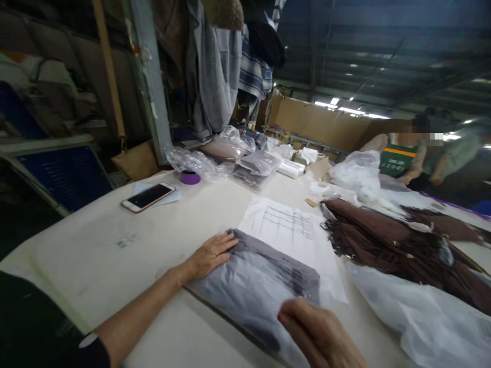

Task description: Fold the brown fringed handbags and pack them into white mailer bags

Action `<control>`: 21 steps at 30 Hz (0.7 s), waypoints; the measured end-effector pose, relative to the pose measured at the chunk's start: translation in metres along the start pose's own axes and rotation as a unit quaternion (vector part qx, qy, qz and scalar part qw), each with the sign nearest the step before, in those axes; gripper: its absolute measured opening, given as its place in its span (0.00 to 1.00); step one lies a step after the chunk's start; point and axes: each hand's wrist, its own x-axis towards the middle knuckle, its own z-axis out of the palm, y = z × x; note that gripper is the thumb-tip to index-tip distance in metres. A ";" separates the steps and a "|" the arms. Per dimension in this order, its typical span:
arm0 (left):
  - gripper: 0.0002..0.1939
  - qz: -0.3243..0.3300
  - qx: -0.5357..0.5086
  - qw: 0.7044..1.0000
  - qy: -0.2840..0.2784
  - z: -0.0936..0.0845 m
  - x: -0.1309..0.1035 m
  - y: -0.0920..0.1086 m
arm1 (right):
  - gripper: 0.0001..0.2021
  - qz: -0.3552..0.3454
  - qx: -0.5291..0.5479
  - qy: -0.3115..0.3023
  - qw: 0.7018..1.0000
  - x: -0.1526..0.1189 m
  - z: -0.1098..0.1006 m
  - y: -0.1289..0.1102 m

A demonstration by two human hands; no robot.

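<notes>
A folded dark grey garment in a clear plastic bag (253, 281) lies flat on the table in front of me. My left hand (209, 255) rests palm down on the bag's left end, fingers stretched out. Over its near right part is my right hand (318, 329), fingers curled and pressed together; what they hold, if anything, is hidden. Just beyond the bag, and partly under it, lies a white printed plastic bag (284, 220).
A phone (149, 197) lies on paper at left, near a purple tape roll (190, 177). Bagged garments (257, 166) are piled at the back. Brown fringed garments (383, 240) and clear plastic (425, 306) cover the right side. A person (399, 158) stands across the table (95, 240).
</notes>
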 end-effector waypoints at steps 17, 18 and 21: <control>0.25 0.002 -0.076 0.994 0.077 0.011 -0.007 -0.004 | 0.09 -0.073 -0.275 -0.123 0.951 0.185 0.050 -0.005; 0.26 0.009 -0.070 0.995 0.077 0.016 -0.008 -0.006 | 0.11 -0.076 -0.290 -0.095 0.949 0.186 0.055 -0.004; 0.29 0.027 -0.067 0.994 0.080 0.040 0.005 -0.028 | 0.13 -0.096 -0.313 -0.003 0.945 0.192 0.066 0.000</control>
